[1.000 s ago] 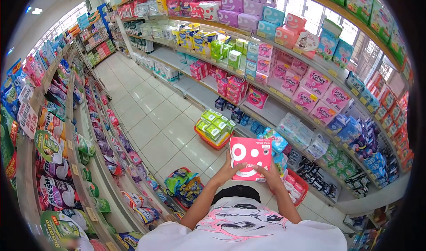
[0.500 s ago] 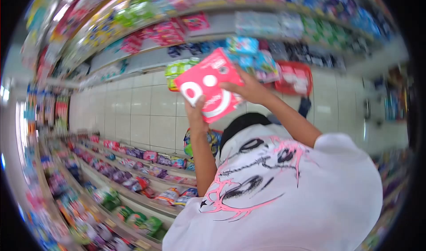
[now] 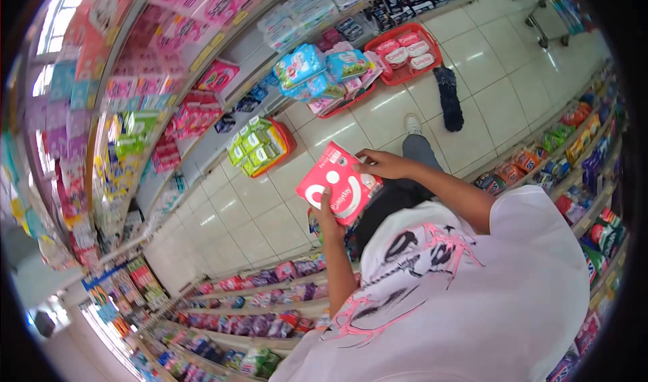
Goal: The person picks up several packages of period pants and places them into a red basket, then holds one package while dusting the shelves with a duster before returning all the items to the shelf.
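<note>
One pink pack (image 3: 337, 192), tilted and gripped from both sides

I have the pack out before my body, above the tiled floor (image 3: 246, 223), with its printed front turned up towards my view. Its top edge faces the upper left of the view and its bottom edge the lower right, so the white smiling face on it lies aslant. The "everyday" print climbs towards the upper right. The outline is close to square, so I can't firmly tell a long axis; if anything it runs from upper left to lower right.

The pack lies between my hands. My left hand (image 3: 328, 219) grips its lower-left side, thumb flat over the front by the smile and fingers hidden behind. My right hand (image 3: 379, 165) grips the opposite side, close to the right-hand corner. Both are closed on the pack.

Past the pack, on the floor, a red basket (image 3: 289, 141) holds green packs (image 3: 256, 147). Blue packs (image 3: 302, 67) are heaped on a second basket (image 3: 349, 105), with a third basket (image 3: 417, 77) of pink and white packs beside it. A dark fluffy thing (image 3: 448, 100) lies near my shoe (image 3: 413, 124).
</note>
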Demonstrator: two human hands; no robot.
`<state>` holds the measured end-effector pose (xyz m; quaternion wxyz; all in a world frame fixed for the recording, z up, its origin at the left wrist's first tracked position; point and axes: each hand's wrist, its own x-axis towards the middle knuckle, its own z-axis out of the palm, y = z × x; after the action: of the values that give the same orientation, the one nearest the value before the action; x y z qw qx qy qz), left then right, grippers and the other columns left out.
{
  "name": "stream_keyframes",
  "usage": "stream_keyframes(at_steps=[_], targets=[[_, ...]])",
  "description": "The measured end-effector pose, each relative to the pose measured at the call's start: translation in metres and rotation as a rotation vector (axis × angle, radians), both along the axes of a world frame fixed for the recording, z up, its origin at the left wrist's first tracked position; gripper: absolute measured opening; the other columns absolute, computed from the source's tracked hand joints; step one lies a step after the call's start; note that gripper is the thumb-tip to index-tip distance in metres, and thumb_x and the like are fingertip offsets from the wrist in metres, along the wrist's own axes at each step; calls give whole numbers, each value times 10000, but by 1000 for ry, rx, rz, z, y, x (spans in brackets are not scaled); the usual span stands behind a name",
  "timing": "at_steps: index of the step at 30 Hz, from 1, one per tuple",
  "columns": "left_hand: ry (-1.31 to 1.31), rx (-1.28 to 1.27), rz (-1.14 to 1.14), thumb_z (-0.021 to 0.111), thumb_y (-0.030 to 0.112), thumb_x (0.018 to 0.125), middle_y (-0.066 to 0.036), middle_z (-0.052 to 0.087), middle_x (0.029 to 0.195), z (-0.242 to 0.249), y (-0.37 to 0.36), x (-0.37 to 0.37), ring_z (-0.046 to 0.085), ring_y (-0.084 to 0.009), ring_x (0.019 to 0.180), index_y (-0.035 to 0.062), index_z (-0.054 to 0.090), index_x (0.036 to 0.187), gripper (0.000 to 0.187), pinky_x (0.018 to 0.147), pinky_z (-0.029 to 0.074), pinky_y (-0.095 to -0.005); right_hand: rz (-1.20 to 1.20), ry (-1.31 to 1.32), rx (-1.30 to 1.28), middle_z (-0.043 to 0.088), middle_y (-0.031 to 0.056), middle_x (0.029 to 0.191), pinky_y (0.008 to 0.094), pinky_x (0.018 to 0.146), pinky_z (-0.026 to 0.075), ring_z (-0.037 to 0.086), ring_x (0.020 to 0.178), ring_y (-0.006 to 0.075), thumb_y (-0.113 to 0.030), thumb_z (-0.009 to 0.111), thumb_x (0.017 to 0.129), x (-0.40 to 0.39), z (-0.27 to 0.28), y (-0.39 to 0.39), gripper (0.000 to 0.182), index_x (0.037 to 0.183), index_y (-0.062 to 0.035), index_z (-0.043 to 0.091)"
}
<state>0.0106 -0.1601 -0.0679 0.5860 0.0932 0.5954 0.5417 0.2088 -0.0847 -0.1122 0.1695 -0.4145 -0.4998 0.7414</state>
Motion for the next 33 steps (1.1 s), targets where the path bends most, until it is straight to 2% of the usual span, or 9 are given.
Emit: stream_keyframes(at_steps=[2,7,13,17,19,23,25,29,33], targets=[[62,-66,6,641,236,838,-149,572,1131,-22,8,15,627,-244,961,17,396,1246,523,794,555,-382,-46,-84,-13,616,117,1009,302,765,491,611,867,186,-514,530,890,21,-38,6,583,1194,-18,501],[-434,-374,3,613,328,870,-109,612,1115,-115,-10,43,625,-237,982,43,467,1211,468,859,521,-398,-337,-345,-496,608,90,946,303,599,505,597,737,151,-532,599,834,90,-155,13,587,1127,-29,534],[-573,-586,82,563,408,883,-123,560,1228,-214,-103,119,565,-279,1101,62,431,1288,549,960,447,-460,-291,-756,-704,583,55,867,306,577,496,578,688,156,-466,662,807,199,-340,41,502,1029,-30,549],[-563,-754,182,585,440,856,-117,531,1270,-224,-103,175,546,-288,1126,73,423,1303,600,968,441,-464,-692,-615,-780,568,38,846,310,615,499,557,711,144,-388,691,804,239,-453,107,384,929,-58,538],[-613,-780,268,596,402,852,-125,535,1264,-255,-142,198,555,-286,1117,70,419,1304,588,957,452,-462,-910,-304,-649,555,75,935,308,635,508,570,752,167,-413,714,778,256,-534,129,484,1032,-45,529],[-744,-851,249,647,319,812,-135,563,1215,-315,-117,247,573,-282,1091,48,441,1269,570,940,468,-461,-1147,-189,-751,445,172,1184,393,741,549,605,847,288,-431,723,762,262,-582,216,703,1253,-31,418],[-789,-912,182,668,275,789,-128,586,1169,-354,-95,268,586,-273,1062,40,464,1235,543,933,473,-452,-1291,-124,-774,511,118,970,403,683,574,621,765,294,-341,714,780,266,-602,241,543,1101,16,462],[-719,-834,180,667,174,777,-93,608,1085,-427,-43,291,609,-232,993,38,484,1200,481,884,496,-404,-1269,-101,-696,576,153,1020,383,662,608,647,742,304,-119,579,847,281,-613,243,339,1139,7,462],[-531,-602,24,669,131,777,-60,610,1052,-487,35,292,614,-191,952,37,504,1169,435,835,509,-344,-1247,-166,-698,576,139,1019,377,667,608,642,772,303,-97,570,844,300,-603,207,307,1121,0,481]])
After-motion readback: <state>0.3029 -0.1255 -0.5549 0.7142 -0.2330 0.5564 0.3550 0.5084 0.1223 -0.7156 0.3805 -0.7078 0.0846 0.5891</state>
